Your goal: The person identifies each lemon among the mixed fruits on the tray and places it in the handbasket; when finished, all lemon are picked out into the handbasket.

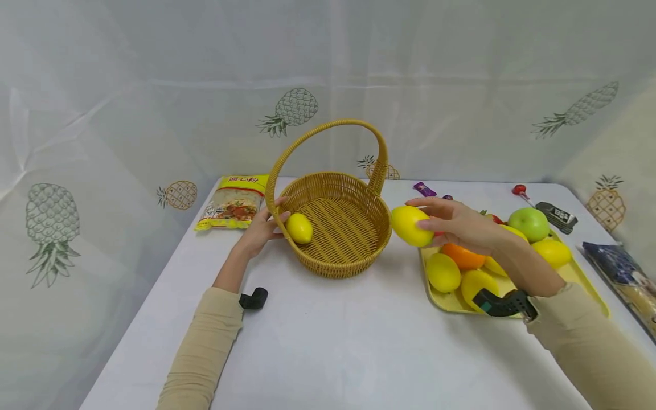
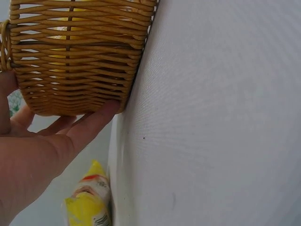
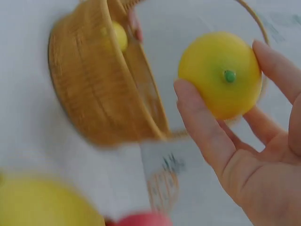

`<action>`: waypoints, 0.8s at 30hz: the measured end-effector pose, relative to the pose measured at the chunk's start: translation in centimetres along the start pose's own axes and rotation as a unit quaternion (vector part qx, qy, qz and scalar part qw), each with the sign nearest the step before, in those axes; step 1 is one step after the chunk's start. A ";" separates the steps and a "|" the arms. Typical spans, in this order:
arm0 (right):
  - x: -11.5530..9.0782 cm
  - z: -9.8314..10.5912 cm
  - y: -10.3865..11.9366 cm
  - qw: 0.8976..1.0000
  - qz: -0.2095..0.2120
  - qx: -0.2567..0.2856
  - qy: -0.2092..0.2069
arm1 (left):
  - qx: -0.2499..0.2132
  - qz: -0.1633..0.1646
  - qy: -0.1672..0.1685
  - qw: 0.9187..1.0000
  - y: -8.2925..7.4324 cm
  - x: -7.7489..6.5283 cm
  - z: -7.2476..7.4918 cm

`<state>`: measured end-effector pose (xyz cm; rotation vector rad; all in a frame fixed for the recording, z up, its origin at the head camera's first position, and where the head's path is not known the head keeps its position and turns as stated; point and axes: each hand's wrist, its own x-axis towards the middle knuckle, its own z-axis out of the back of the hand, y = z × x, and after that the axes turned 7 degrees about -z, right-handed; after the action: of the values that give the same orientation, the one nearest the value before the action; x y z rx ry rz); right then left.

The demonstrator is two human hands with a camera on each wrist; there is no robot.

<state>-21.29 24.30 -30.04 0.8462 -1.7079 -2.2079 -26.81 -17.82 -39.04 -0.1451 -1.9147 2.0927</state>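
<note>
- Yellow lemon with a small green stem nub (image 1: 408,226): held in the air just beside the right rim of the basket, outside it.
- The person's right hand (image 1: 463,225) pinches this lemon between thumb and fingertips, the spread of the grip set by the fruit's width.
- The person's left hand (image 1: 262,229) grips the left side of the round, golden-brown woven basket with a tall arched handle (image 1: 335,269), fingers against its outer wall.
- A second yellow lemon (image 1: 299,228) lies inside the basket, near the left wall.
- Under and around the right forearm, a pale yellow rectangular tray (image 1: 575,274) bears a round orange fruit (image 1: 463,257), a shiny green apple (image 1: 528,224) and several yellow fruits.
- Behind the tray on the white table (image 1: 318,341) lie a purple-wrapped sweet (image 1: 424,189) and a red-headed lollipop (image 1: 520,189).
- A yellow-and-clear plastic food packet (image 1: 233,202) lies left of the basket.
</note>
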 end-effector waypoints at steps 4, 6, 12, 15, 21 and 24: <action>3.2 -2.6 0.8 1.000 -0.011 0.014 0.019 | -0.002 -0.001 0.004 1.000 0.1 0.0 0.0; 4.7 -3.9 1.0 0.999 -0.012 0.013 0.035 | -0.004 0.000 0.004 1.000 0.1 0.0 0.0; 8.9 -7.3 1.2 0.998 -0.038 -0.002 0.058 | -0.006 0.001 -0.002 1.000 0.1 0.0 0.1; 10.5 -8.8 1.1 0.996 -0.059 -0.021 0.060 | -0.007 0.002 -0.002 1.000 0.1 0.0 0.1; 13.1 -10.9 1.1 0.994 -0.082 -0.038 0.069 | -0.002 0.003 -0.003 1.000 0.3 0.0 0.1; 14.1 -11.6 1.2 0.993 -0.079 -0.045 0.069 | 0.000 0.003 -0.005 1.000 0.3 0.1 0.1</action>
<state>-26.32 7.40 -35.03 1.1183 -1.5136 -2.2461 -26.96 -17.90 -39.36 -0.1410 -1.9213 2.1012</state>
